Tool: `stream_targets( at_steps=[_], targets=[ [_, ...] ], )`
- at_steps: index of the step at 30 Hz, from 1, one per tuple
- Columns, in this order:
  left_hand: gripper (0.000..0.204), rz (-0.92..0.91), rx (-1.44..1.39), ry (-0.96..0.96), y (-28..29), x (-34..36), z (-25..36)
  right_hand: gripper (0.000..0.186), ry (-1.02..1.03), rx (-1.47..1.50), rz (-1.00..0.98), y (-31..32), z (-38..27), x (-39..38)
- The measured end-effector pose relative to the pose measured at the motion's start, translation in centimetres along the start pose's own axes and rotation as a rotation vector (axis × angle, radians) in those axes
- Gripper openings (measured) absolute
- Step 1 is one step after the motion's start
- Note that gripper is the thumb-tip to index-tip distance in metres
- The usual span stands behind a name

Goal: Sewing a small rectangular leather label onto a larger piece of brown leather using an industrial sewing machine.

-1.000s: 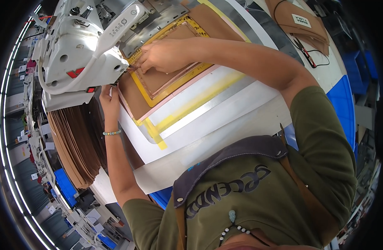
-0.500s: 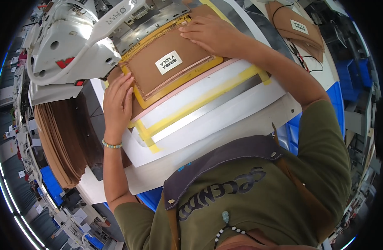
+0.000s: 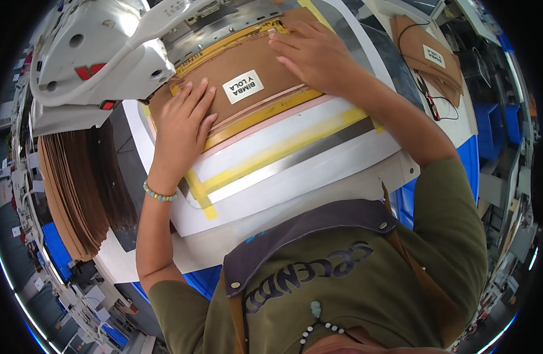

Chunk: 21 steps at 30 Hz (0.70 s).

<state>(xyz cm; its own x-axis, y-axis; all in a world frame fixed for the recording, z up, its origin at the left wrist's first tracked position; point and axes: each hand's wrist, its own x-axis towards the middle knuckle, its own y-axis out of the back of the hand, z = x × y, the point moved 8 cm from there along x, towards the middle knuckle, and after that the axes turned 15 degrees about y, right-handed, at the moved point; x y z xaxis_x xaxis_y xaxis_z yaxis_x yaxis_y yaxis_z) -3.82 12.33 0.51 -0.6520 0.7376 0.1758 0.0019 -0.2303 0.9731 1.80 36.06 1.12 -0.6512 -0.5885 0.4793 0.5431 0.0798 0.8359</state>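
Note:
A brown panel (image 3: 221, 103) with a white printed label (image 3: 243, 87) lies beneath the sewing machine's metal clamp plate (image 3: 233, 29). A yellow frame (image 3: 264, 112) shows along its near side and its far edge. My left hand (image 3: 186, 127) rests on the panel's left part, fingers stretched out and a little apart. Toward the upper right, my right hand (image 3: 319, 59) lies on the panel with its fingers spread, covering that corner. Neither hand grips anything that I can see. Whatever lies directly under the fingers is hidden.
A white sewing machine (image 3: 100, 65) stands at the upper left, close to my left hand. Stacked brown panels (image 3: 77, 194) stand below it. At the right are more labelled brown pieces (image 3: 431, 56) and small red-handled snips (image 3: 428, 100). Yellow tape (image 3: 283, 150) borders the white sheet.
My left hand has moved from the yellow frame's left edge inward onto the panel, covering that edge. My right hand stays at the upper right corner. The whole view has shifted slightly.

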Motion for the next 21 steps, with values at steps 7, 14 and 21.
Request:
stream_targets(
  at_steps=[7, 14, 21],
  targets=[
    [0.049, 0.006, -0.023, 0.004, 0.0, -0.1, -0.1, 0.027, 0.070, -0.022, -0.030, 0.0, -0.5, 0.6],
    [0.048, 0.017, -0.016, 0.044, 0.3, -0.1, 0.1, 0.030, 0.136, -0.075, -0.018, 0.2, -1.2, 1.0],
    [0.046, 0.049, -0.006, 0.022, 0.2, 0.5, 1.0, 0.028, 0.132, -0.032, 0.035, -0.1, -1.3, 1.3]
  ],
)
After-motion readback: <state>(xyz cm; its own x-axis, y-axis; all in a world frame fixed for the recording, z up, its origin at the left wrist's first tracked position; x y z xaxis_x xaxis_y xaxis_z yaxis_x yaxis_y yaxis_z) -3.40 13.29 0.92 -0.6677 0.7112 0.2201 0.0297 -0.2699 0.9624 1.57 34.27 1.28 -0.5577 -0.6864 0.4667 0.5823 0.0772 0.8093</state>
